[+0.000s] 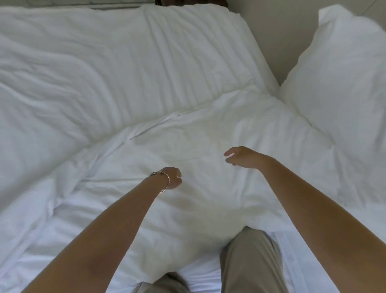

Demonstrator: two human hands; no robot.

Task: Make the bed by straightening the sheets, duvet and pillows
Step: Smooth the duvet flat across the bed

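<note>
A rumpled white duvet covers the bed across the upper left. A white pillow lies in front of me, below both hands. A second white pillow leans at the right by the wall. My left hand, with a thin bracelet on the wrist, hovers over the near pillow with its fingers curled under and hidden. My right hand hangs above the same pillow, fingers spread and loose, holding nothing. My knees in beige trousers rest on the white sheet.
A pale wall stands beyond the bed's right edge, between the duvet and the leaning pillow. Something dark shows at the top edge past the bed.
</note>
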